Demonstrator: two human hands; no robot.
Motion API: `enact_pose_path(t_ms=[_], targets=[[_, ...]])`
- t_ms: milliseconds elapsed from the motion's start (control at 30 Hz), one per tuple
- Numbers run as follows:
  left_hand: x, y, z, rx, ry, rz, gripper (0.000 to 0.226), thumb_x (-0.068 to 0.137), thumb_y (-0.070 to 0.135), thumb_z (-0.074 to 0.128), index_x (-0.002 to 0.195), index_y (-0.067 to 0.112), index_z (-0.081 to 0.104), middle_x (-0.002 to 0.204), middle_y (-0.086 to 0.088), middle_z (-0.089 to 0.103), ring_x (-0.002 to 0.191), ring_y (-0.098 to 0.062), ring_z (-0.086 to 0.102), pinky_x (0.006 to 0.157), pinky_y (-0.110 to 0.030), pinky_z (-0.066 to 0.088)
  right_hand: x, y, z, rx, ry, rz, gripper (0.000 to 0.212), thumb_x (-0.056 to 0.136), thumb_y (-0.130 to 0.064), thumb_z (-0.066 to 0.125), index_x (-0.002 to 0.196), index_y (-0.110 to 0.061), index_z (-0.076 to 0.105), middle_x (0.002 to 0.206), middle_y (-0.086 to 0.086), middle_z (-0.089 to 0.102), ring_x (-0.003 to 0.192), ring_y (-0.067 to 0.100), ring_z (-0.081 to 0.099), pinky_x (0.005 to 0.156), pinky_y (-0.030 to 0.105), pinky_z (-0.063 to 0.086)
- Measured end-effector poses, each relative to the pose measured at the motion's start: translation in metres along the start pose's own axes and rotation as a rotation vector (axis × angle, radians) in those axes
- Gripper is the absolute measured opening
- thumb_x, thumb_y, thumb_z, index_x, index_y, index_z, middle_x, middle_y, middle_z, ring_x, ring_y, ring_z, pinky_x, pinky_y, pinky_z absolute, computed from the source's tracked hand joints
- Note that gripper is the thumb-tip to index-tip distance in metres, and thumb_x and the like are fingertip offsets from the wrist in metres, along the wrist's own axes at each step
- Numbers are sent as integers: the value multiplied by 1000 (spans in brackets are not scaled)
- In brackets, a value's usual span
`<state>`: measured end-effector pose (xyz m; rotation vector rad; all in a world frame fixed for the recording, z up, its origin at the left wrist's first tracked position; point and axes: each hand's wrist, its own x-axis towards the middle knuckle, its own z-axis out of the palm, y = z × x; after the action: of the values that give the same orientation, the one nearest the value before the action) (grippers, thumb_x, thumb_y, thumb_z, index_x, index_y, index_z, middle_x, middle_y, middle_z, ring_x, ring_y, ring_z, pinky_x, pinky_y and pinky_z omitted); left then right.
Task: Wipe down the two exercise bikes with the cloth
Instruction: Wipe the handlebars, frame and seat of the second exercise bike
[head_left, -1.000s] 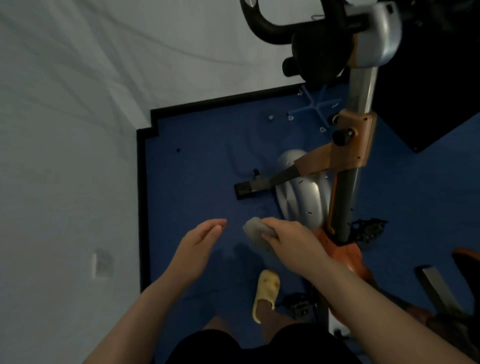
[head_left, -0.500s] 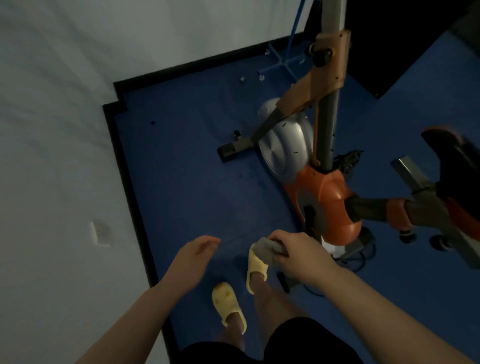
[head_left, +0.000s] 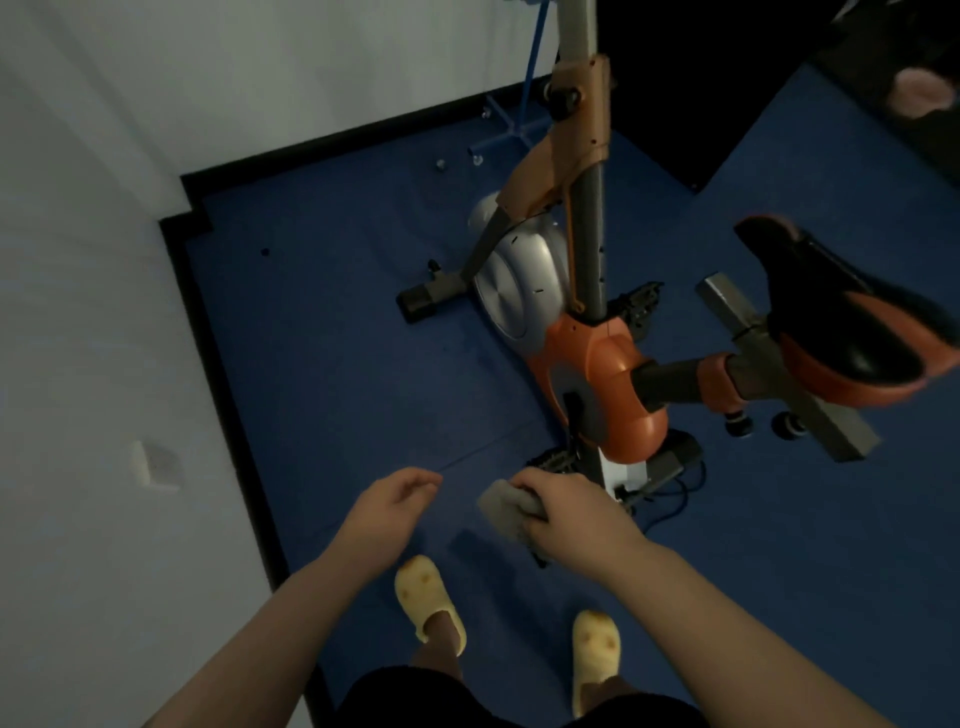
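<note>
An orange and grey exercise bike (head_left: 613, 384) stands on the blue floor in front of me, its silver flywheel cover (head_left: 519, 291) to the left and its black and orange saddle (head_left: 852, 322) at the right. My right hand (head_left: 566, 519) grips a bunched grey cloth (head_left: 501, 503) just below the bike's near pedal (head_left: 553, 460), apart from the frame. My left hand (head_left: 387, 512) hovers beside it, fingers relaxed and holding nothing. Only one bike is in view.
A white wall (head_left: 93, 364) with a socket (head_left: 156, 467) runs along the left, edged by a black skirting strip (head_left: 228, 374). A blue metal stand (head_left: 511, 130) sits behind the bike. A black cable (head_left: 680, 499) lies by the rear base. My yellow slippers (head_left: 428, 603) stand below.
My view has tilted down and back from the handlebars to the bike's lower body and saddle. Both hands stay in front of me, the right still gripping the cloth.
</note>
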<state>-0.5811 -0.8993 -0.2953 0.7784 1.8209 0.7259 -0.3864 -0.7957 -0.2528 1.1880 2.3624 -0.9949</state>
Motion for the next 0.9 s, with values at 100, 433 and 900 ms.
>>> enact_pose_path(t_ms=[100,433,900], targets=[[-3,19,30,3,-2,12,17,99,21,52,109,24,65,108,13,65,102,1,57,85,-15,40,-16,22,-7,23,45,-43,37,90,-15,53,125,-26,54,116,0,64,103,20,58,79,34,49],[-49,57,180,-124,200,-14,17,98,17,53,104,25,67,108,13,66,105,-2,58,85,-10,40,-80,171,-45,66,69,-179,24,92,-33,60,115,-28,59,106,-8,65,100,12,58,74,25,43],[-107,103,333,-127,92,-31,16,98,20,54,106,23,68,106,12,68,97,9,59,74,0,39,-184,322,-85,163,166,-39,15,94,-34,59,107,-28,63,97,-11,66,89,4,58,78,26,49]])
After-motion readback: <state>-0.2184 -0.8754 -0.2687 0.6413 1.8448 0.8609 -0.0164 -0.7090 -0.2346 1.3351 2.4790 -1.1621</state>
